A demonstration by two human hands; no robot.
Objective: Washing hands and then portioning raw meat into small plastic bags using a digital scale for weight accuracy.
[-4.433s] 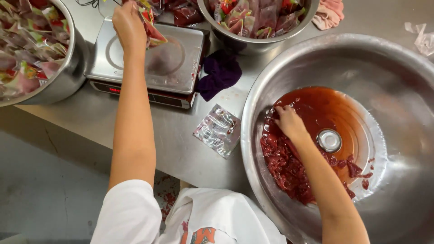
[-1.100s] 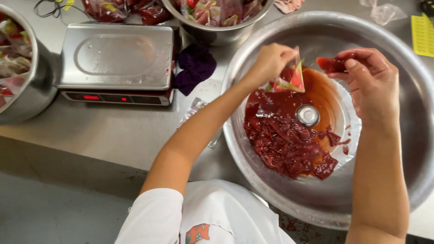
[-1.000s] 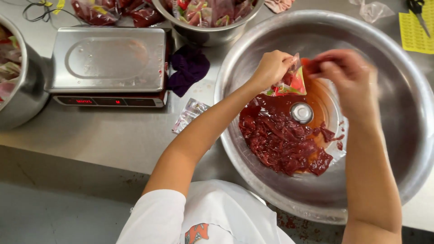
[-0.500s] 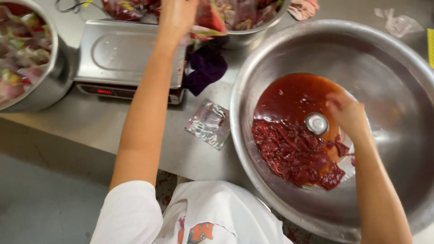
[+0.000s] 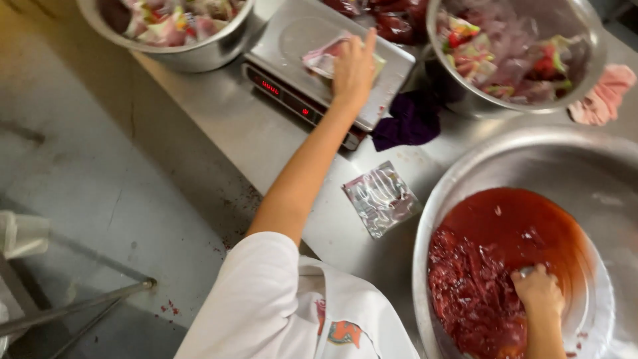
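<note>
My left hand [image 5: 353, 63] lies flat on a filled plastic pouch [image 5: 323, 58] that rests on the platform of a steel digital scale [image 5: 302, 83]. My right hand [image 5: 539, 292] is down in the large steel basin [image 5: 598, 159], its fingers curled into the red, pulpy mass [image 5: 472, 292] beside a pool of red sauce [image 5: 525, 219]. Whether those fingers grip anything is hidden by the pulp. An empty clear pouch [image 5: 381, 197] lies on the steel counter between the scale and the basin.
A steel bowl of filled pouches [image 5: 515, 50] stands at the back right, another steel bowl [image 5: 176, 26] at the back left. A purple cloth [image 5: 409, 119] and a pink rag [image 5: 603, 93] lie on the counter. The grey floor [image 5: 100, 199] and a metal stand leg [image 5: 73, 309] are at left.
My left hand has brought the filled pouch from the basin to the scale and set it down there. My right hand has dropped from above the basin into the red pulp.
</note>
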